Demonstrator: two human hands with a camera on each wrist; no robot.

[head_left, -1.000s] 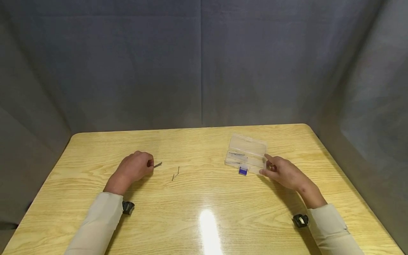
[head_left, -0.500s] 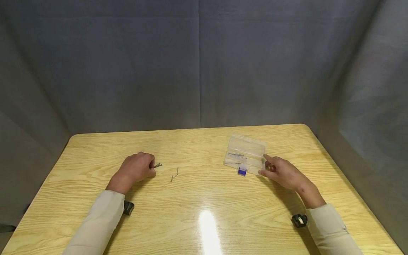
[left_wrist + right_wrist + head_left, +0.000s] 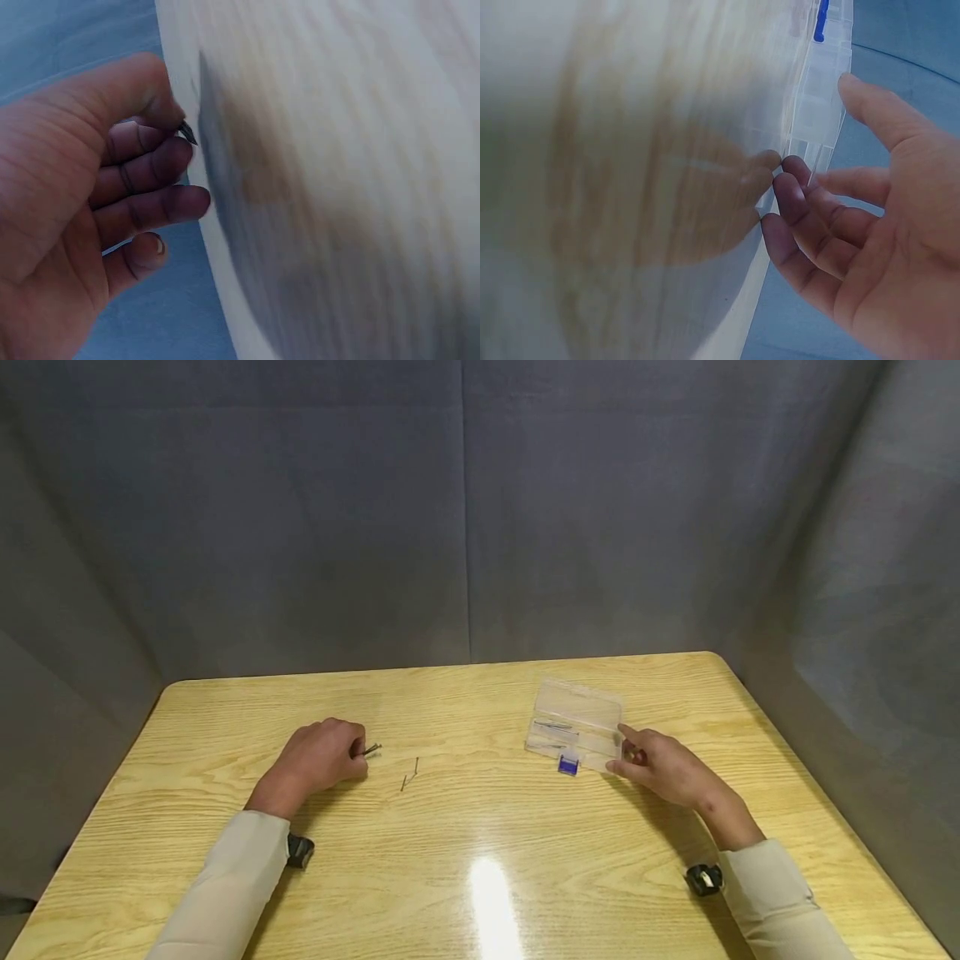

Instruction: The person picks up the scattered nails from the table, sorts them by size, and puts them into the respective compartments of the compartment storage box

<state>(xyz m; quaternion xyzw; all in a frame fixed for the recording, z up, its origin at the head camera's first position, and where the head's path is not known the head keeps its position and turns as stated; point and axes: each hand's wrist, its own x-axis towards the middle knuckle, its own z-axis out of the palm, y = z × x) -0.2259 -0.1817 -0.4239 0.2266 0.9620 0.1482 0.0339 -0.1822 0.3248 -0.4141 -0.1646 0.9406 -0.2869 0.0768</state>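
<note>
My left hand pinches a few thin dark nails between thumb and forefinger, low over the table; their tips also show in the left wrist view. Just right of it, several loose nails lie on the wood. A clear plastic case stands open at the right, lid laid back, with a blue latch on its front edge. Inside its left part lie several more nails. My right hand holds the case by its right end, thumb at the front and fingers at the side.
The wooden table carries a bright light reflection near its front. A grey curtain hangs behind and at both sides. Each wrist wears a black device, such as the left wrist camera.
My left hand shifts very slightly, and the nails in its pinch turn and spread a little. The right hand stays on the case. The whole view drifts slightly.
</note>
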